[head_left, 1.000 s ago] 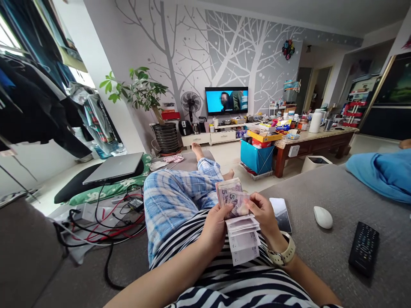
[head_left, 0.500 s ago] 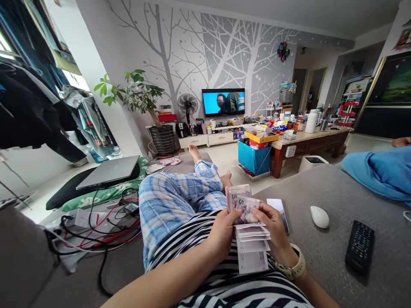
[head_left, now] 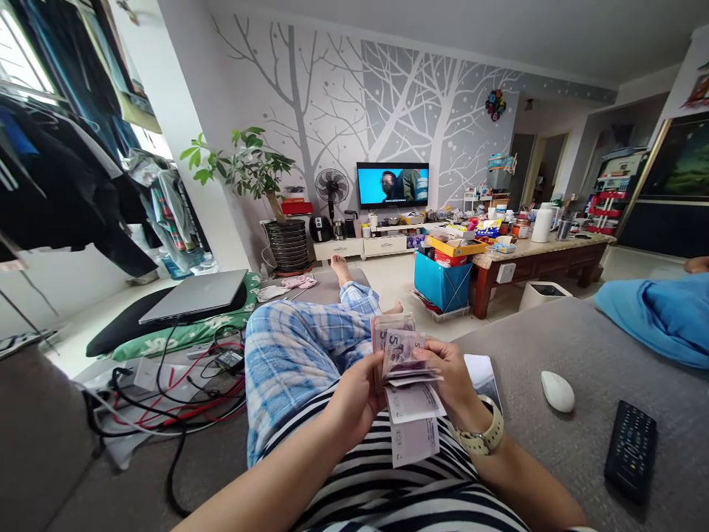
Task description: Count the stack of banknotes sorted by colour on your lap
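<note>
Several notes: held as a stack above the lap, a "5" shown on the front one.
Left hand: closed on the left edge of the stack, thumb pressed along that edge.
Right hand: closed on the right edge, thumb and fingers pinched on the front note.
Lower notes: hung beneath the stack, against the striped shirt; by which hand they are gripped cannot be told.
Watch: worn on the right wrist.
Trousers: checked in blue and white, the left knee bent.
Phone: laid on the sofa, partly hidden by the right hand.
Mouse: placed to the right of the phone.
Remote: laid farther right, near the mouse.
Cables: tangled to the left of the trousers.
Laptop: rested, lid down, beyond the cables.
Blue box: stood beside the table, which is crowded with goods.
TV: lit, against the tree-painted wall.
</note>
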Tool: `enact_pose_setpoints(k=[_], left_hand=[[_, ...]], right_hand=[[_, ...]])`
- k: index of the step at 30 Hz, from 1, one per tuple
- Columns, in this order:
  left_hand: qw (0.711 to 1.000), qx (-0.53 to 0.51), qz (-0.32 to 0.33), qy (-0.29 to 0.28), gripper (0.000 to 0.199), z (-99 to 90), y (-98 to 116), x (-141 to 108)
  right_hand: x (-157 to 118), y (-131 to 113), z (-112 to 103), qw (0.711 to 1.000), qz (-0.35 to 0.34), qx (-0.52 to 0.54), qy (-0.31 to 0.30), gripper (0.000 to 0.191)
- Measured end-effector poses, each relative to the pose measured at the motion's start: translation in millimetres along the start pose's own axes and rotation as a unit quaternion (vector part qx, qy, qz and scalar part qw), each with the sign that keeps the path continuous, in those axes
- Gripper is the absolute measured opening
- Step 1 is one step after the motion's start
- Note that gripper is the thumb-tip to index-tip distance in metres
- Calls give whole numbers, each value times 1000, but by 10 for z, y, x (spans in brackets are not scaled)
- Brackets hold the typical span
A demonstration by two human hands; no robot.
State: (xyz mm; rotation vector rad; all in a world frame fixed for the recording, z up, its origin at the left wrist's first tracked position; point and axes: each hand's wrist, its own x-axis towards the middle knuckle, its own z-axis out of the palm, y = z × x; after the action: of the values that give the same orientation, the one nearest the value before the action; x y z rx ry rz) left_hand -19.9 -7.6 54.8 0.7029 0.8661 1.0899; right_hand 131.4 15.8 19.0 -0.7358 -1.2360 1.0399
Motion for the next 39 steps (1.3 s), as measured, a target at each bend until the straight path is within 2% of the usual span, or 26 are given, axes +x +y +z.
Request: enact_pose_setpoints(k=[4,7,11,14,20,23,26,31,35,39], left_hand=[[1000,6,3,-11,25,69,269,-118],[999,2,-32,-34,23,-1,312,-216],[997,-33,-43,-47,21,-193,131,-266],[997,-41,-62,-36,25,-261,-5,-263],[997,-55,-51,15,18,-176,-23,-275],[997,-70,-39,3,19,-158,-39,-254],[997,-72,-17,-16,21,-175,-94,-219],[999,-46,19,-12,26,-227,-213,-149],[997,-20,72,-4,29,-282,-297,-65],[996,-22,80,43,25,-300,-329,-16]], right_hand=[[89,-149,106,999,-3,40,34,18],[17,-175,188,996,21,75,49,18],[-140,-83,267,988,74,128,38,12],[-199,11,276,985,83,142,48,9],[-229,56,195,993,42,95,49,14],[-248,43,175,995,30,72,58,16],[-260,46,188,993,54,82,61,19],[-262,61,206,991,72,104,51,17],[-244,81,177,998,33,40,37,19],[-227,115,148,998,-34,-54,30,23]])
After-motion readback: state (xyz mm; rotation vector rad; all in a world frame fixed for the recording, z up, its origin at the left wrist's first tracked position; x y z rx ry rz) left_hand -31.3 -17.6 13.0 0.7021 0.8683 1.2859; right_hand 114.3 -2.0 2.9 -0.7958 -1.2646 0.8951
